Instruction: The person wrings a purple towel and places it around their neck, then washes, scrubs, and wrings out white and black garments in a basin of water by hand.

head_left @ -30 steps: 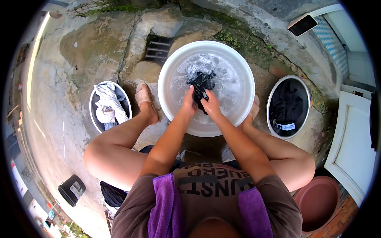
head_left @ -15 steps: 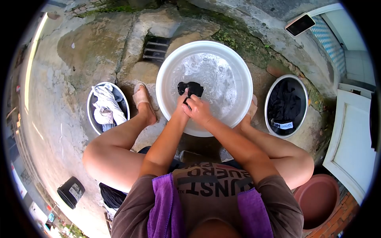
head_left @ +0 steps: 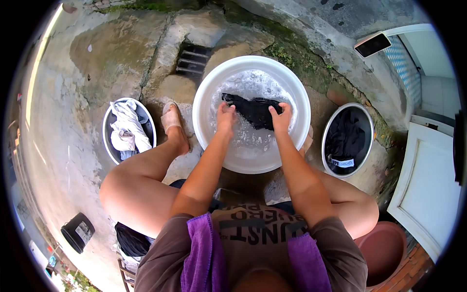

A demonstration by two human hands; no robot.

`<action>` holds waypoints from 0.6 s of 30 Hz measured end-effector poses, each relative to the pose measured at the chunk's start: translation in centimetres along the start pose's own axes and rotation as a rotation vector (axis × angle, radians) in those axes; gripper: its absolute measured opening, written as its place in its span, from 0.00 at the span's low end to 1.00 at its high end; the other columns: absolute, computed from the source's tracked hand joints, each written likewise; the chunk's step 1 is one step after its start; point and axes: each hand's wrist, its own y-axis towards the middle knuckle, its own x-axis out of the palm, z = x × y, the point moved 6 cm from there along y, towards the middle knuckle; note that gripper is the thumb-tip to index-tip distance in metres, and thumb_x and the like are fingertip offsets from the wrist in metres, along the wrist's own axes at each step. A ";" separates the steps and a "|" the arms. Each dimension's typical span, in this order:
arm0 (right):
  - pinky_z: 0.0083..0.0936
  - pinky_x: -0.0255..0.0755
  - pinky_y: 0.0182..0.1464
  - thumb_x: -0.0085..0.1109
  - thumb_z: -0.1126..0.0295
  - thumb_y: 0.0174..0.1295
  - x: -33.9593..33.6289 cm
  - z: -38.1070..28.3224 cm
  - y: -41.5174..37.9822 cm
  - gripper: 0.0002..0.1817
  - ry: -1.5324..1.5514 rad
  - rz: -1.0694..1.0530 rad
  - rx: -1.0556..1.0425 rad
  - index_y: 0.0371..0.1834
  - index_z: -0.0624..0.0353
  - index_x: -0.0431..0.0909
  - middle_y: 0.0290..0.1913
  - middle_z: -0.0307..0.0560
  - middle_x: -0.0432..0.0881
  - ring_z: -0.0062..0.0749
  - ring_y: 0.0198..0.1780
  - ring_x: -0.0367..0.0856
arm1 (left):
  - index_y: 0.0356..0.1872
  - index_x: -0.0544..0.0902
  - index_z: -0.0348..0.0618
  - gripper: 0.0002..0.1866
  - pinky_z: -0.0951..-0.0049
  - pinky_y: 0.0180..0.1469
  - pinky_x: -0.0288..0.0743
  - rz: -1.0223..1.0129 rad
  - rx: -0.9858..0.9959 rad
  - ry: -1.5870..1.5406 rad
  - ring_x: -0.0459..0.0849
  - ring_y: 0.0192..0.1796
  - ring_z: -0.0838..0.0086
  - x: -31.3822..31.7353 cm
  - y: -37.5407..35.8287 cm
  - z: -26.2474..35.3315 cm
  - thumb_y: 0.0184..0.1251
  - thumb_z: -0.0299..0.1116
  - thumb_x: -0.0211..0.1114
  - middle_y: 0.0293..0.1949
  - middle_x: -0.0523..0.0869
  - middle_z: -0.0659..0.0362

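A black garment (head_left: 254, 110) lies stretched out in soapy water inside a large white basin (head_left: 202, 100) on the concrete ground. My left hand (head_left: 225, 118) grips the garment's left end. My right hand (head_left: 281, 119) grips its right end. The two hands are spread apart with the cloth pulled between them, partly under the foam.
A metal bowl of light-coloured clothes (head_left: 127, 128) stands to the left, a metal bowl of dark clothes (head_left: 346, 139) to the right. A floor drain (head_left: 193, 57) lies behind the basin. A reddish tub (head_left: 382, 250) sits at lower right, a black can (head_left: 77, 231) at lower left, a phone (head_left: 372, 44) on the ledge.
The hands were close together, bunching the black garment. They have moved apart and spread it flat across the water.
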 end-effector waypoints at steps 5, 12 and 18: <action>0.42 0.60 0.60 0.68 0.61 0.44 2.0 -6.3 -4.3 0.34 -0.373 -0.219 -0.433 0.59 0.41 0.68 0.62 0.60 0.59 0.56 0.62 0.60 | 0.63 0.59 0.41 0.30 0.63 0.54 0.67 0.054 -0.032 -0.112 0.71 0.55 0.66 0.2 3.0 -4.7 0.62 0.34 0.61 0.56 0.72 0.54; 0.39 0.64 0.57 0.63 0.73 0.47 4.2 -0.8 -2.9 0.33 -0.446 -0.454 0.152 0.60 0.58 0.65 0.56 0.63 0.68 0.56 0.57 0.67 | 0.59 0.63 0.45 0.28 0.62 0.49 0.71 -0.125 -0.100 -0.325 0.76 0.50 0.66 3.6 -0.5 -2.4 0.60 0.38 0.64 0.51 0.75 0.56; 0.41 0.67 0.52 0.62 0.69 0.51 3.5 -6.9 -6.5 0.27 -0.166 -0.379 -0.312 0.55 0.63 0.66 0.48 0.59 0.73 0.56 0.49 0.72 | 0.46 0.74 0.43 0.20 0.62 0.43 0.75 -0.294 -0.254 -0.480 0.80 0.42 0.68 5.0 0.0 -2.6 0.56 0.41 0.67 0.41 0.80 0.57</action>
